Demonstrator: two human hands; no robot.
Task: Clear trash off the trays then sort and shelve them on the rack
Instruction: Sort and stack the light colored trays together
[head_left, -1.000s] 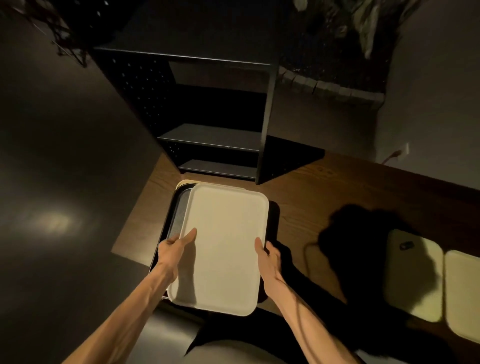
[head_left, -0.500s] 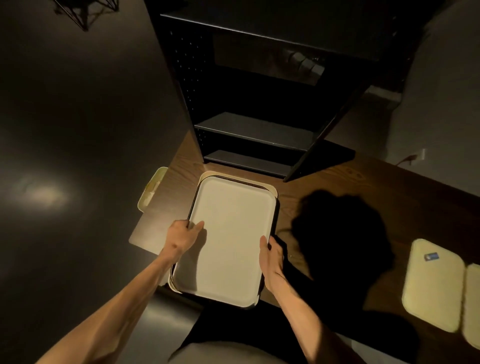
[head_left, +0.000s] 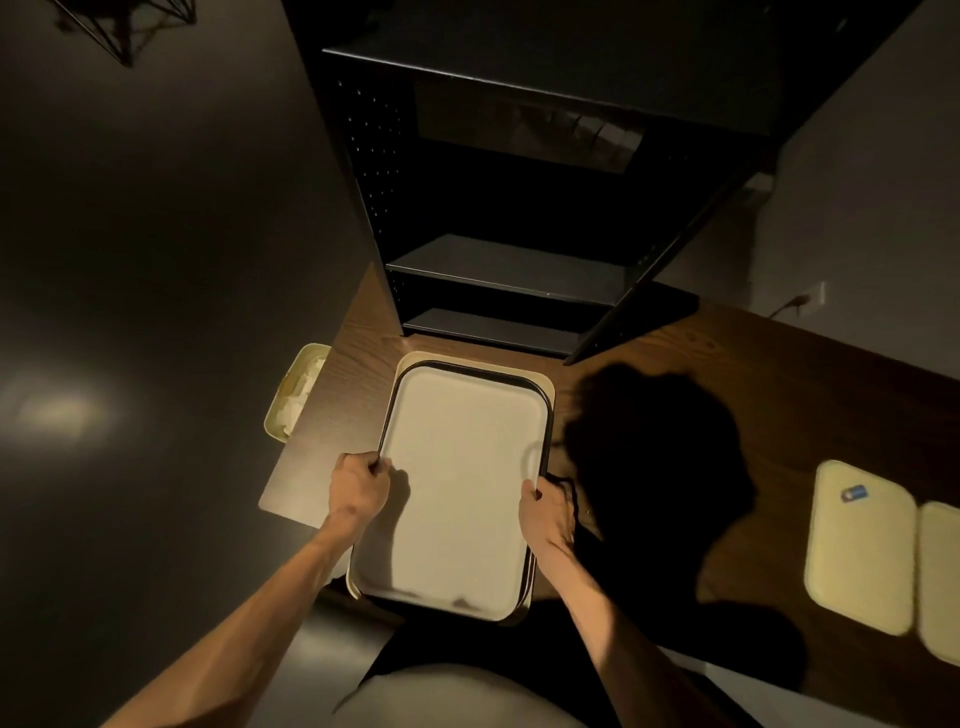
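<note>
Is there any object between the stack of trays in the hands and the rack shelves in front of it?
No, nothing visible: bare table lies between the tray stack and the black rack.

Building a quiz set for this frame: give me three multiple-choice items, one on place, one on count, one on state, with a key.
1. Where does the small blue item lie?
A. on the rack's lowest shelf
B. on the pale tray at the right of the table
C. in the bin
2. How many pale trays lie at the table's right end?
A. two
B. four
C. none
3. What are the two hands doing?
A. hanging idle
B. gripping the side rims of the tray stack
C. pressing flat on the table

Key: 1 B, it sits on the tray beside another. 2 A, two side by side. 3 B, left hand and right hand curl round the stack rims.
</note>
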